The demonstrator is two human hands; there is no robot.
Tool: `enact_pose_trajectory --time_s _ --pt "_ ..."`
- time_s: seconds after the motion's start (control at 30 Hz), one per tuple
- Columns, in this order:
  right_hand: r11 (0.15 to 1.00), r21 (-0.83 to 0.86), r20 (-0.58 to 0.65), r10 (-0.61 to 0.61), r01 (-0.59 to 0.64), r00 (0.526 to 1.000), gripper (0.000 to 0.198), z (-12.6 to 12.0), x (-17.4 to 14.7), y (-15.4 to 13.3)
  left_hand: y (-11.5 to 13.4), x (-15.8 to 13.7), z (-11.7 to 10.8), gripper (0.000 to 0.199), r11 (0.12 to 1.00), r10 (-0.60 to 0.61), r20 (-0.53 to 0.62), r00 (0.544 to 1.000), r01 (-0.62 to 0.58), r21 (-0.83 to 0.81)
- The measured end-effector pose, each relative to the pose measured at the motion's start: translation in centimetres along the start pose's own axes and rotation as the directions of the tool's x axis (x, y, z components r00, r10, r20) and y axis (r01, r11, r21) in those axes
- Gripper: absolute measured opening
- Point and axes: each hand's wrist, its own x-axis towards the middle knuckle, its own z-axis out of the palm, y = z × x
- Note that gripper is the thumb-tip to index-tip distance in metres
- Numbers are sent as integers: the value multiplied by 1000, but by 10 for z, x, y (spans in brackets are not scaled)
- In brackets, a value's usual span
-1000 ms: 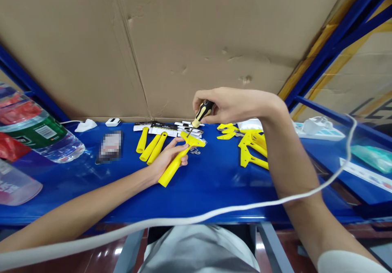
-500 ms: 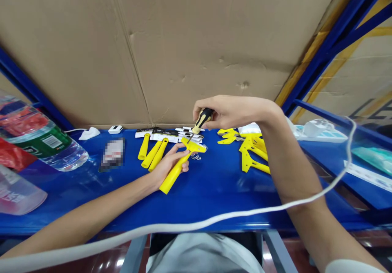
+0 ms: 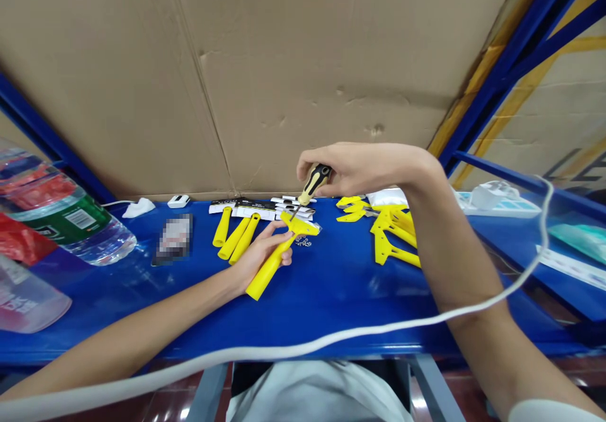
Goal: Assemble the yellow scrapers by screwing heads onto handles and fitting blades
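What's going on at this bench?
A person's left grip holds a yellow T-headed tool over the blue table. Their right grip has a black-and-cream screwdriver, its shaft pointing down at the tool's head; whether the tip is seated is too small to tell. Small bits lie near the head, three yellow handles to the left, more yellow pieces to the right.

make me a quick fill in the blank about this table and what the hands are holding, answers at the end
1. The right hand grips a ____ by its black-and-cream handle.
2. The T-shaped tool in the left hand is coloured ____.
3. The big clear bottle lying at the left has a label that is mostly ____.
4. The surface of the table is ____.

Missing words: screwdriver; yellow; green; blue.
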Motion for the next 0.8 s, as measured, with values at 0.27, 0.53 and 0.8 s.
enact_pose_trajectory --time_s 0.27,0.53,0.8 --pt "999 -10 -57 -43 42 997 25 0 2 -11 -1 -1 0 49 1000 4 13 1000 -4 14" --pt "998 29 -16 -54 54 998 34 3 3 -5 2 -1 4 53 1000 -6 -26 1000 5 -27" --pt "997 -9 -58 -77 76 995 21 4 5 -18 1 0 -1 49 1000 -10 44 999 10 -10"
